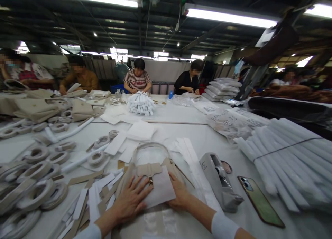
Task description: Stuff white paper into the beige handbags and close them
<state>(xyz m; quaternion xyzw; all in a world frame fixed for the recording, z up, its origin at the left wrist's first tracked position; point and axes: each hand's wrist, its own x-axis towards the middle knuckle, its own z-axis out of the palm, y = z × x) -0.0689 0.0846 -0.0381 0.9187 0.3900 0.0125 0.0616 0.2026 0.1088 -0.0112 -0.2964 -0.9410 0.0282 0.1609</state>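
A beige handbag with an arched handle and a gold clasp lies in front of me on the table. A white sheet covers part of its front, below the flap. My left hand is flat with fingers spread, pressing on the left of the bag front and sheet, its fingertips near the clasp. My right hand grips the bag's right side beside the sheet's edge; some of its fingers are hidden.
Rolled beige strips and loose white and tan strips crowd the left. On the right are a tape dispenser, a phone and bundled white foam tubes. Several co-workers sit across the table behind a white bundle.
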